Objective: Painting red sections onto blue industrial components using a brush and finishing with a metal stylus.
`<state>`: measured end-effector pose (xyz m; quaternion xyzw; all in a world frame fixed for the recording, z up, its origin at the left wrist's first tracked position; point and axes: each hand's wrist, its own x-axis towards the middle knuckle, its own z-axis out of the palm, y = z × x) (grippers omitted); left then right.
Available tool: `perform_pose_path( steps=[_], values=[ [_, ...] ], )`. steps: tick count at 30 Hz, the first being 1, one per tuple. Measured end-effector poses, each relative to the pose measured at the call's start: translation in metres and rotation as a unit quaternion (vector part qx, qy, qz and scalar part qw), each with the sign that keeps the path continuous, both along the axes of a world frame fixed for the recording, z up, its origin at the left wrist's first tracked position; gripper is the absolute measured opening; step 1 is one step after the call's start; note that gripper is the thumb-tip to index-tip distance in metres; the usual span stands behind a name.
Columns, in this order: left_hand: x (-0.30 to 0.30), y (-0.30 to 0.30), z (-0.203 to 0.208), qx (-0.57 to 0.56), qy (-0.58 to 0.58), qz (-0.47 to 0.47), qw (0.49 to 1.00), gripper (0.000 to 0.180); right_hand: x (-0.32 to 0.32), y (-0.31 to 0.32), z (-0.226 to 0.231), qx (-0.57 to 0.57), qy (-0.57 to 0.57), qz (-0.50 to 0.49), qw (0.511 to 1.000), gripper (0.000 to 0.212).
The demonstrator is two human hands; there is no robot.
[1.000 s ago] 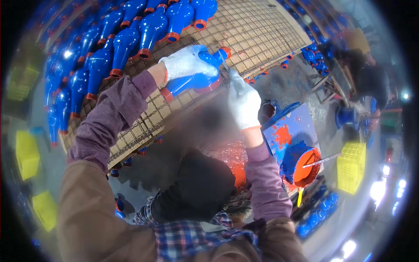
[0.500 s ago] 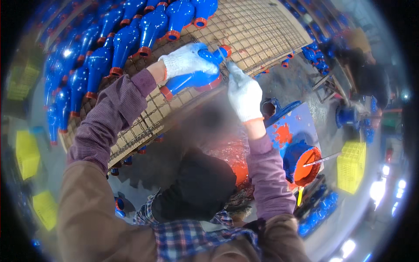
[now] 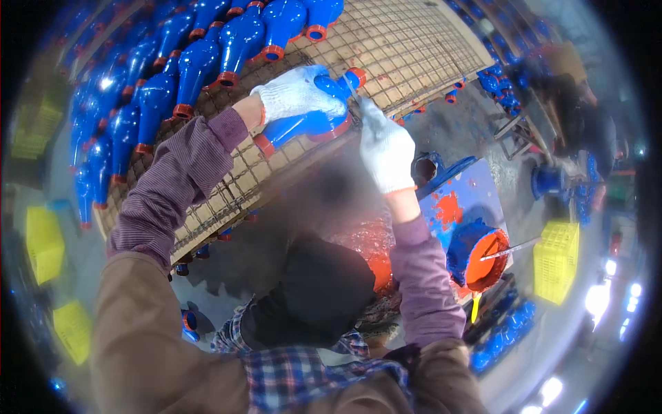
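My left hand, in a white knit glove with blue stains, is closed over a glossy blue casting with red-painted ends, shaped like a branching pipe fitting. The casting lies on a wire-mesh rack near its front edge. In my right hand, also gloved and with greyed fingertips, is a thin, stick-like tool. The tool's tip is close to the casting's red far end; whether it touches is unclear. The tip's shape is too small to make out.
Rows of similar blue castings with red ends fill the rack's left side. Right of my right arm stands a red paint pot with a stick in it, by a paint-spattered board. A yellow crate stands farther right.
Almost nothing differs. The tool's tip has shifted slightly at the casting's red end, and both hands keep their grip.
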<state>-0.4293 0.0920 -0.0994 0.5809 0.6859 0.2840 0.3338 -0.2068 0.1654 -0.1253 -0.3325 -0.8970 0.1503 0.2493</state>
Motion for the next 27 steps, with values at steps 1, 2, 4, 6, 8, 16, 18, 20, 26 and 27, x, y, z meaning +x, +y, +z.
perform_pose_path(
  steps=[1, 2, 4, 6, 8, 16, 18, 20, 26, 27],
  values=[
    [-0.001, 0.001, -0.003, 0.09, 0.126, -0.068, 0.986, 0.038, -0.001, 0.0, -0.001, 0.049, 0.042, 0.022, 0.998, 0.029],
    [-0.004, 0.002, -0.006, 0.194, 0.252, -0.143, 0.937, 0.037, -0.002, 0.001, -0.001, 0.077, 0.051, 0.028, 0.995, 0.03],
    [-0.005, 0.002, -0.009, 0.253, 0.343, -0.191, 0.884, 0.035, -0.002, 0.001, -0.003, 0.102, 0.069, 0.035, 0.992, 0.031],
    [-0.005, 0.002, -0.007, 0.175, 0.303, -0.152, 0.924, 0.033, -0.002, 0.001, -0.004, 0.096, 0.078, 0.03, 0.992, 0.03],
    [-0.002, 0.002, -0.004, 0.104, 0.106, -0.093, 0.984, 0.033, -0.001, 0.001, -0.006, 0.106, 0.132, 0.049, 0.984, 0.03],
    [0.003, -0.002, -0.002, 0.186, 0.286, -0.138, 0.93, 0.018, 0.001, 0.001, -0.001, 0.075, 0.043, 0.048, 0.995, 0.031],
    [0.005, -0.001, -0.004, 0.151, 0.216, -0.107, 0.959, 0.012, 0.0, 0.001, 0.0, 0.081, 0.07, 0.053, 0.993, 0.031],
    [0.006, 0.0, -0.003, 0.169, 0.24, -0.133, 0.947, 0.011, -0.001, 0.002, -0.001, 0.103, 0.087, 0.048, 0.99, 0.032],
    [0.008, -0.003, 0.004, 0.074, 0.091, -0.033, 0.993, 0.03, -0.002, 0.007, -0.012, 0.122, 0.069, 0.043, 0.989, 0.034],
    [0.007, -0.004, 0.003, 0.043, 0.046, -0.001, 0.998, 0.024, 0.0, 0.006, -0.013, 0.145, 0.121, 0.061, 0.98, 0.034]
  ],
)
